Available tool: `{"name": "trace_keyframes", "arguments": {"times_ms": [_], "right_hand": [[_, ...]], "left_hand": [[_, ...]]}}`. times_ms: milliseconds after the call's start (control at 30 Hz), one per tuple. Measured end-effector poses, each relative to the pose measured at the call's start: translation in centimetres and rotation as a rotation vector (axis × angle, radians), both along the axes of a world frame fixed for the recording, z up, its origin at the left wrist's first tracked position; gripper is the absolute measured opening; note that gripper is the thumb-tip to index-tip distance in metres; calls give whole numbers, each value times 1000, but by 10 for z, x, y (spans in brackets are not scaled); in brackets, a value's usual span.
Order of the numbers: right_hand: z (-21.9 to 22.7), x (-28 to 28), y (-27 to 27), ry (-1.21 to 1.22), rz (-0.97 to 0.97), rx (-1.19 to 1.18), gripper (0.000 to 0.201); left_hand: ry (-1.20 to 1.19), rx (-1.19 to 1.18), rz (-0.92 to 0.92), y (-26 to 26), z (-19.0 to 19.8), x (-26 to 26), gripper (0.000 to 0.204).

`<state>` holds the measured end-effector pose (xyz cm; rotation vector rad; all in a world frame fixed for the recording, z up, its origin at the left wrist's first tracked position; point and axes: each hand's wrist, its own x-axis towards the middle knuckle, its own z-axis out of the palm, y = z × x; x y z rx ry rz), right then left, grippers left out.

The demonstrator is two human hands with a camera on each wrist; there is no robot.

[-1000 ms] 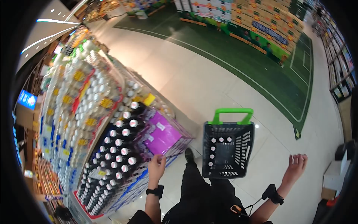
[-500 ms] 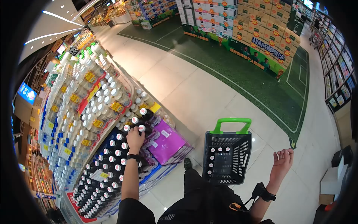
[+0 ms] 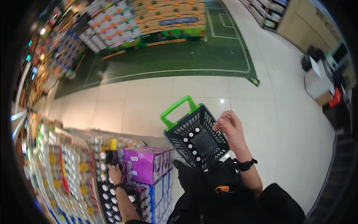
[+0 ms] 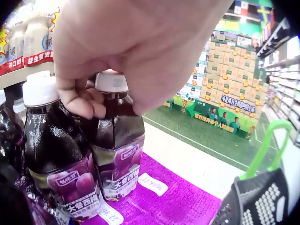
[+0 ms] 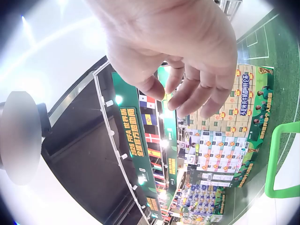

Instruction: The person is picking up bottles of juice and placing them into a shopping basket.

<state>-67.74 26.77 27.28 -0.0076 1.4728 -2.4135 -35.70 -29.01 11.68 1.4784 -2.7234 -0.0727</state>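
My left hand is at the rows of dark bottles on the display. In the left wrist view its thumb and fingers curl round the neck of a dark purple juice bottle, just below the white cap. That bottle stands upright beside another juice bottle with grapes on its label. Under and beside them spreads a purple surface. My right hand, fingers loosely bent and holding nothing, hovers by the right side of the shopping basket. Several white-capped bottles stand inside the basket.
The basket's green handle points away from me. A purple carton sits at the display's corner, with pale bottles stacked to the left. Boxes on green turf lie ahead; a white box stands at right.
My left hand has reached from over the purple carton to the bottles and taken hold of one neck. The head view has turned right, and my right hand is now closer to the basket.
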Motion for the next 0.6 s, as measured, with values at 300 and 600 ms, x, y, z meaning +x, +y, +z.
{"name": "trace_keyframes", "arguments": {"times_ms": [300, 600], "right_hand": [[-5, 8, -9, 303, 174, 328, 31], [2, 44, -52, 956, 417, 683, 86]], "left_hand": [[165, -146, -226, 122, 85, -63, 33], [1006, 130, -497, 263, 231, -126, 35]]}}
